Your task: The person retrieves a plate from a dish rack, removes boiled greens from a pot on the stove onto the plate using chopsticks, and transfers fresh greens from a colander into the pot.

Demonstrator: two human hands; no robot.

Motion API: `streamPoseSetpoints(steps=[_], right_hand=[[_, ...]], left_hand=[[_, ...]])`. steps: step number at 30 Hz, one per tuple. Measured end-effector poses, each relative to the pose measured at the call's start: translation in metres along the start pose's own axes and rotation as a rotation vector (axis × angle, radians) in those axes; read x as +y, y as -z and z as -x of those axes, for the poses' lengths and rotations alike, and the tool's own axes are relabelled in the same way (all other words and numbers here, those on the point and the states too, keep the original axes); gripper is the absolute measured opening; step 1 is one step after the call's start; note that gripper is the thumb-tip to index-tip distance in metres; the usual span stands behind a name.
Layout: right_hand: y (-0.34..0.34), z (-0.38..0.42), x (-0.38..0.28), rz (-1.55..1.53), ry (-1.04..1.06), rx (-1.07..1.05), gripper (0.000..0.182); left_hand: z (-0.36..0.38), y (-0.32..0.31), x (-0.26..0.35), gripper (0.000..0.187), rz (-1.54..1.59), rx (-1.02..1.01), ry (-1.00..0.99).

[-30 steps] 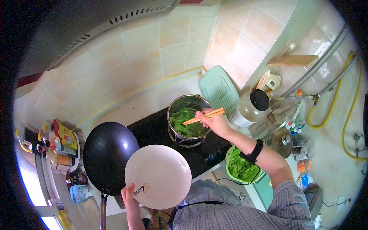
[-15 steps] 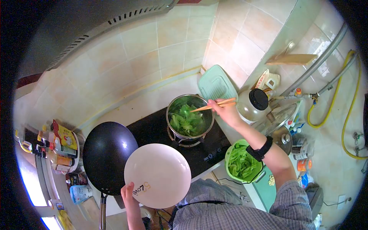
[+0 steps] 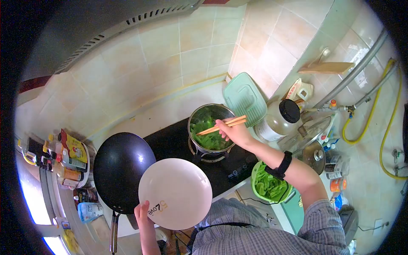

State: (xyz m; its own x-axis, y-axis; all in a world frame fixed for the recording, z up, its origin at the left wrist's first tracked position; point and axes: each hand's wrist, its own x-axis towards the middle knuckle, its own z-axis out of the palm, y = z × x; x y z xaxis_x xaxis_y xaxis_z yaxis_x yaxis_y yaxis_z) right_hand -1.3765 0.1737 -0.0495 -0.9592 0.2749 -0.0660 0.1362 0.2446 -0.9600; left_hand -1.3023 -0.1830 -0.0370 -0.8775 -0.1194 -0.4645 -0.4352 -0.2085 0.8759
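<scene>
My right hand (image 3: 233, 132) is closed around a pair of wooden chopsticks (image 3: 211, 128), whose tips reach into a steel pot (image 3: 191, 121). Green leafy vegetables (image 3: 202, 134) lie inside that pot, which stands on the black stove (image 3: 170, 144). My left hand (image 3: 143, 213) grips a large white plate (image 3: 175, 193) by its lower left rim. Dark lettering is printed on the plate near my fingers, and no food lies on it. Part of the plate overlaps the black wok (image 3: 121, 174) beside it.
A light green basket (image 3: 260, 193) of leafy greens stands right of the stove, below my right forearm. Behind the pot lean a green lid (image 3: 244, 95) and a large jar (image 3: 272, 127) with a black cap. Bottles and packets (image 3: 72, 157) crowd the left side.
My right hand has moved left and down, over the pot's right rim, and the chopsticks' tips have shifted left and lower among the greens. The plate is nearly still.
</scene>
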Motion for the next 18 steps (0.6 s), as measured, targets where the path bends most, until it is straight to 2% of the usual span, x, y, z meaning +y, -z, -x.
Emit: streamPoseSetpoints(steps=[6,8,11,15,16,18], right_hand=[[-0.003,-0.007,0.014,0.112,-0.048,-0.075,0.032],[0.008,-0.012,0.018,0.37,0.083,-0.034,0.035],[0.023,-0.017,0.023,0.462,0.159,0.05,0.038],[0.048,-0.013,-0.001,0.463,0.035,0.123,0.039],[0.051,-0.011,-0.002,0.406,0.156,0.157,0.038],[0.043,-0.008,-0.003,0.372,0.208,0.088,0.037]], left_hand=[[-0.002,0.0,0.002,0.044,0.001,-0.042,-0.001],[-0.005,0.002,0.002,0.045,0.004,-0.078,-0.004],[-0.006,0.006,0.0,0.045,0.016,-0.14,0.008],[-0.007,0.011,-0.006,0.044,0.006,-0.081,-0.011],[-0.009,0.015,-0.009,0.043,-0.008,-0.082,-0.012],[-0.011,0.017,-0.008,0.043,-0.01,-0.116,0.007]])
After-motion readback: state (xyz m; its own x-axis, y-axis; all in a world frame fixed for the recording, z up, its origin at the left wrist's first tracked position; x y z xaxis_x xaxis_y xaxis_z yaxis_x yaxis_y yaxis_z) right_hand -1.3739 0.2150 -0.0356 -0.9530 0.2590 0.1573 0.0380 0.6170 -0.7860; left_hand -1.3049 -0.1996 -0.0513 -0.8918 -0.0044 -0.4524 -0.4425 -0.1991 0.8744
